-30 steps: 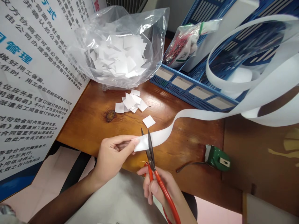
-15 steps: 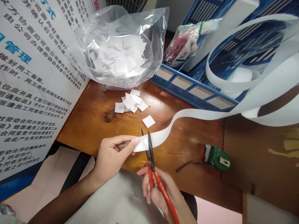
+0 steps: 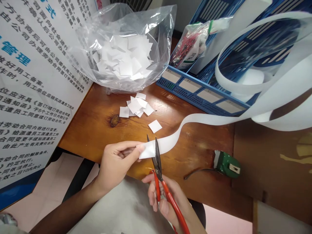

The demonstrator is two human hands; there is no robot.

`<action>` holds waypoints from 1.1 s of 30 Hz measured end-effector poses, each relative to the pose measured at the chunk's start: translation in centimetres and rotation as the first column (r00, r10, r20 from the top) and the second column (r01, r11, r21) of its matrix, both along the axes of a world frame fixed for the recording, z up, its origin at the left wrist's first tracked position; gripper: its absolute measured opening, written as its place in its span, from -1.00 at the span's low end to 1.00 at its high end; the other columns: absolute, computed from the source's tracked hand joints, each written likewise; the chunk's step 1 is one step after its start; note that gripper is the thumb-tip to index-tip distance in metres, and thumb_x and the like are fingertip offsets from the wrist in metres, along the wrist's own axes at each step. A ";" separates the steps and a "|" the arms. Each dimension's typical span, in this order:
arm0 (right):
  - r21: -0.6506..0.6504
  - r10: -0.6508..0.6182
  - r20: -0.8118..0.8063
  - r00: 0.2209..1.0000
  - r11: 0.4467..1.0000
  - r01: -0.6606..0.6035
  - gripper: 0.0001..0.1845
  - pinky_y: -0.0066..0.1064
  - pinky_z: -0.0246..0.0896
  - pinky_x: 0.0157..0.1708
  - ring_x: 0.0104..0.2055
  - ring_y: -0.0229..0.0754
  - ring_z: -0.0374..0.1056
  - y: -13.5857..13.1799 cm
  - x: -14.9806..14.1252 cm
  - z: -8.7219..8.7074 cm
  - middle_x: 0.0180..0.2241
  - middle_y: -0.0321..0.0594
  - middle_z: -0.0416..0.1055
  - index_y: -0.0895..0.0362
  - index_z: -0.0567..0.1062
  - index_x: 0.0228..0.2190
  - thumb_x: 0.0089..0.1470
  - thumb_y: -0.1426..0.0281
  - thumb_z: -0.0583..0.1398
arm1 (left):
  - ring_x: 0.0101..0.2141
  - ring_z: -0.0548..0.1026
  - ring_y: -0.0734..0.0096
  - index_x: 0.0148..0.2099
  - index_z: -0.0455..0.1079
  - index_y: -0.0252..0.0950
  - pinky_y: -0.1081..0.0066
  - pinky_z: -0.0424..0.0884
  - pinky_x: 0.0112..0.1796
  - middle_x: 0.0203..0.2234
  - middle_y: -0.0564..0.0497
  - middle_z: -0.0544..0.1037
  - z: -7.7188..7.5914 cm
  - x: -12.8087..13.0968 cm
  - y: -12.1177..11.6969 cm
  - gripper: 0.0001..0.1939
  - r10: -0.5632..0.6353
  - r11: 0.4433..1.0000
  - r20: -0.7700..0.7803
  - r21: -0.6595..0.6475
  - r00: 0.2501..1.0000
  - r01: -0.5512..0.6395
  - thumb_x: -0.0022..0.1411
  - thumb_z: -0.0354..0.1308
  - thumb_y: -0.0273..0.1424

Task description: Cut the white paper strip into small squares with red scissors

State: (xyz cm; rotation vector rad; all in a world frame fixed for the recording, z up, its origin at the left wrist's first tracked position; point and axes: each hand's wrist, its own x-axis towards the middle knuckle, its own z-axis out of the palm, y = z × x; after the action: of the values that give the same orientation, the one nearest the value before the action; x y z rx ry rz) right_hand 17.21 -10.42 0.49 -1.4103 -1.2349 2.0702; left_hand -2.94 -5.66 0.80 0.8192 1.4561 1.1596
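My left hand (image 3: 119, 165) pinches the free end of a long white strip (image 3: 168, 144) between thumb and fingers. In my right hand (image 3: 168, 195) is a pair of scissors (image 3: 158, 169) with red handles and dark blades. The blades stand apart and straddle the strip just right of my left fingertips. From there the strip curves over the table to large loops at the right. One cut white square (image 3: 155, 126) lies just beyond the blade tips. Behind it rests a small pile of white squares (image 3: 138, 106).
A clear plastic bag (image 3: 161, 42) full of white squares stands at the back. Right of it is a blue file rack (image 3: 190, 86) holding a bag of red parts (image 3: 187, 48). A green tape measure (image 3: 227, 164) lies at right on the wooden table (image 3: 92, 130). A printed board (image 3: 36, 97) borders the left.
The scissors' blades have spread slightly wider around the strip. My left hand keeps its pinch almost unmoved, and the squares lie as before.
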 end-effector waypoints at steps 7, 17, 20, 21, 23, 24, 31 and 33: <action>-0.045 -0.019 0.017 1.000 0.999 0.020 -0.29 -0.22 0.32 -0.34 -0.34 -0.01 0.36 0.0 -0.1 0.0 -0.35 -0.12 0.43 0.07 0.54 -0.05 0.06 -0.25 0.25 | -0.54 0.59 0.45 -0.31 0.70 -0.27 0.57 0.57 -0.47 -0.53 0.03 0.68 -0.1 0.0 0.0 -0.90 -0.009 1.000 -0.017 -0.001 1.000 0.009 0.20 0.36 -0.37; -0.099 -0.070 -0.019 0.997 0.993 0.068 -0.32 -0.32 0.27 -0.45 -0.50 -0.19 0.28 -0.6 -0.4 -1.0 -0.46 -0.22 0.39 0.13 0.53 -0.05 0.18 -0.21 0.18 | -0.54 0.58 0.46 -0.29 0.70 -0.27 0.58 0.57 -0.47 -0.53 0.03 0.67 0.0 -0.1 -0.1 -0.89 -0.014 1.000 -0.018 -0.018 1.000 0.014 0.22 0.35 -0.37; -0.104 -0.060 -0.018 0.998 0.993 0.058 -0.34 -0.33 0.26 -0.44 -0.49 -0.19 0.31 -0.6 -0.4 -1.2 -0.44 -0.22 0.39 0.14 0.53 -0.07 0.19 -0.20 0.18 | -0.54 0.58 0.46 -0.30 0.70 -0.27 0.59 0.57 -0.48 -0.52 0.02 0.68 0.0 -0.1 0.0 -0.89 -0.016 1.000 -0.012 -0.016 1.000 0.015 0.21 0.35 -0.38; -0.100 -0.056 -0.022 0.998 0.994 0.053 -0.35 -0.33 0.26 -0.43 -0.49 -0.20 0.30 -0.6 -0.4 -1.2 -0.45 -0.23 0.38 0.14 0.53 -0.08 0.20 -0.19 0.18 | -0.54 0.58 0.48 -0.30 0.70 -0.27 0.60 0.56 -0.48 -0.53 0.03 0.68 0.0 -0.1 0.0 -0.90 -0.016 1.000 -0.009 -0.014 1.000 0.016 0.21 0.36 -0.38; -0.106 -0.047 -0.030 0.998 0.993 0.044 -0.37 -0.32 0.25 -0.39 -0.51 -0.24 0.29 -0.7 -0.4 -1.3 -0.46 -0.27 0.36 0.15 0.52 -0.09 0.23 -0.17 0.17 | -0.55 0.58 0.51 -0.31 0.70 -0.25 0.63 0.55 -0.48 -0.53 0.06 0.68 0.0 -0.1 0.0 -0.91 -0.012 1.000 0.000 -0.009 1.000 0.012 0.21 0.36 -0.39; -0.113 -0.045 -0.036 0.998 0.993 0.040 -0.38 -0.32 0.24 -0.38 -0.52 -0.26 0.28 -0.7 -0.4 -1.4 -0.46 -0.29 0.34 0.15 0.51 -0.09 0.24 -0.16 0.16 | -0.55 0.58 0.52 -0.31 0.70 -0.24 0.65 0.55 -0.48 -0.54 0.07 0.68 0.0 -0.1 0.0 -0.92 -0.010 1.000 0.005 -0.008 1.000 0.010 0.21 0.36 -0.39; -0.133 -0.030 -0.056 0.998 0.991 0.022 -0.39 -0.36 0.22 -0.40 -0.52 -0.29 0.23 -0.6 -0.4 -1.4 -0.47 -0.33 0.30 0.17 0.47 -0.10 0.25 -0.14 0.15 | -0.54 0.58 0.54 -0.33 0.69 -0.23 0.68 0.54 -0.47 -0.53 0.08 0.68 0.0 -0.2 -0.1 -0.92 -0.011 1.000 0.021 -0.014 1.000 0.012 0.21 0.37 -0.41; -0.139 -0.038 -0.066 0.997 0.990 0.028 -0.41 -0.38 0.23 -0.42 -0.52 -0.30 0.22 -0.6 -0.3 -1.5 -0.47 -0.33 0.29 0.16 0.47 -0.10 0.26 -0.13 0.16 | -0.53 0.58 0.54 -0.32 0.70 -0.22 0.68 0.54 -0.46 -0.52 0.08 0.69 -0.1 -0.2 0.0 -0.93 -0.009 1.000 0.027 -0.021 1.000 0.010 0.21 0.37 -0.41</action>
State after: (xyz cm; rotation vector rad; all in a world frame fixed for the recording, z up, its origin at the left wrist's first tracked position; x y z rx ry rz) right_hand 16.90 -11.06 -0.98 -1.3959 -1.0528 2.1984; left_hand -3.09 -5.69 0.74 0.7929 1.4388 1.1422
